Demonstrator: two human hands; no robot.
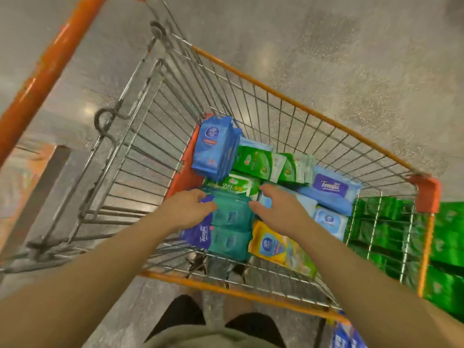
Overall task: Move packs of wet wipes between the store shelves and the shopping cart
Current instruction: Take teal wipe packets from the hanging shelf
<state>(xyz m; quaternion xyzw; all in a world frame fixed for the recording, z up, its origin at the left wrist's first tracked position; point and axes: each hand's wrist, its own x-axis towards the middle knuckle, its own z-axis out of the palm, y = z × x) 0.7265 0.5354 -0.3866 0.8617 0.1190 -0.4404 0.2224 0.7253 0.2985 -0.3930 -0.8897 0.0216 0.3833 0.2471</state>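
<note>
— While we lean over the shopping cart point(296, 101), where are our hands?

— Both reach down into the basket. Our left hand point(187, 208) sits at the left edge of the teal packs point(232, 217), fingers curled onto that edge and touching it. Our right hand point(278, 208) hovers at the right edge of the same packs, thumb and fingers spread apart in a loose arc. We cannot tell whether the right grip has closed on anything; it looks spread, bracketing the pack from the right.

— And the wet wipes themselves?

— All in the cart. The teal packs lie near the near wall, stacked in a row between our hands. Left of them a purple pack point(200, 233) peeks from under our left wrist. Right of them a yellow pack point(278, 247) leans against the near wire wall. Beyond our fingers lies a green-and-white pack point(233, 184), and farther still more green packs point(266, 163) side by side. A blue pack point(216, 146) stands tilted in the far left corner. On the right a pale blue pack with a purple label point(331, 185) rests on other light blue packs point(329, 218).

— Anything outside the basket?

— Green packages point(449, 244) are stacked to the right of the cart, seen partly through its wire end. Grey floor point(351, 59) lies all around.
</note>
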